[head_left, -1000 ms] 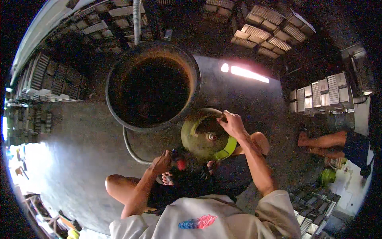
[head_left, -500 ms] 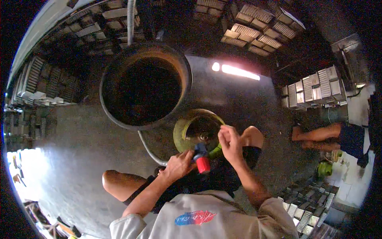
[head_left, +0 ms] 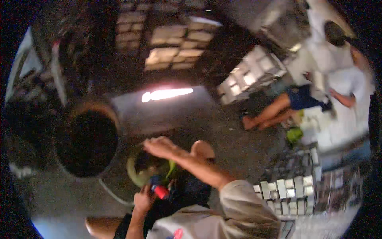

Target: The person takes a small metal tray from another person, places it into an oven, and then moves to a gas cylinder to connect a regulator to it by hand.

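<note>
A green gas cylinder (head_left: pixel 134 173) with a round collar stands on the floor between my legs. Close to its near side is a dark gas regulator with a red knob (head_left: pixel 160 192), tilted. My left hand (head_left: pixel 144 199) is closed around the regulator's dark part. Over the far rim of the cylinder reaches my right hand (head_left: pixel 160 147), blurred, its fingers curled together. What they hold, if anything, cannot be made out. A pale hose (head_left: pixel 113 192) runs from below the large round vessel toward my left hand.
The large dark vessel (head_left: pixel 115 137) with a rust-brown inner wall stands to the left. Stacked blocks (head_left: pixel 286 189) lie at right, with more stacks (head_left: pixel 175 51) farther back. Another person (head_left: pixel 338 71) sits at far right, beside a green object (head_left: pixel 294 135).
The view has swung right, so vessel and cylinder sit farther left and the other person shows more. My right hand has stretched farther over the cylinder; my left stays at the regulator.
</note>
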Demonstrator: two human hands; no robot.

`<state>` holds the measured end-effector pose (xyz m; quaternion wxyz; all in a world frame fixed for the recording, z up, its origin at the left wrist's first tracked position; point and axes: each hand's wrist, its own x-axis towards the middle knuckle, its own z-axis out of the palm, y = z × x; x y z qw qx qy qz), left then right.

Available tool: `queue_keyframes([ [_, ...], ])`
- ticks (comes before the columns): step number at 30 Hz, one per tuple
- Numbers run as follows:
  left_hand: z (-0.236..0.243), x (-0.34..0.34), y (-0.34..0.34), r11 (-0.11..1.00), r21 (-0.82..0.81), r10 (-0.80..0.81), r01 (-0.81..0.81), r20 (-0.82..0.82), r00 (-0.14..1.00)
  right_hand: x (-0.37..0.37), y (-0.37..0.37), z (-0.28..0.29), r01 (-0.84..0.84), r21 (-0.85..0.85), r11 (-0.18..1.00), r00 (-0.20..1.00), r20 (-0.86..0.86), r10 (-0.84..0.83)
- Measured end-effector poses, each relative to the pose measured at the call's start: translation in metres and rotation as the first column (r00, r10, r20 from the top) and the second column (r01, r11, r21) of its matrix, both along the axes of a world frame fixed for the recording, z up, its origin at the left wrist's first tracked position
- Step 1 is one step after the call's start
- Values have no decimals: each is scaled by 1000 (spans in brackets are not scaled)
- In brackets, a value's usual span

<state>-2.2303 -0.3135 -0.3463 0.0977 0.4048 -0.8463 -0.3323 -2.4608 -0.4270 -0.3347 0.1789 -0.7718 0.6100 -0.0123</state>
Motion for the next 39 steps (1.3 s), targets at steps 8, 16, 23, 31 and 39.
queue_keyframes([
  [8, -12, 4, -25, 994, 112, 3, 5, -76, 997, -10, 49, -8, 371, -322, 871, 927, 186, -327],
  [16, 0, -6, -35, 998, -53, -32, 25, -147, 989, -17, 81, -9, 598, -202, 776, 794, 282, -538],
  [23, 8, -10, -30, 992, 84, -88, 94, -74, 993, 0, 100, 34, 499, -530, 686, 854, 436, -284],
  [31, -8, -23, -11, 984, -115, -156, 134, -214, 964, 22, 159, 40, 541, 173, 823, 658, 522, -543],
  [39, 4, -32, -18, 982, 0, -185, 189, -208, 960, 9, 145, 30, 553, 462, 693, 522, 457, -720],
])
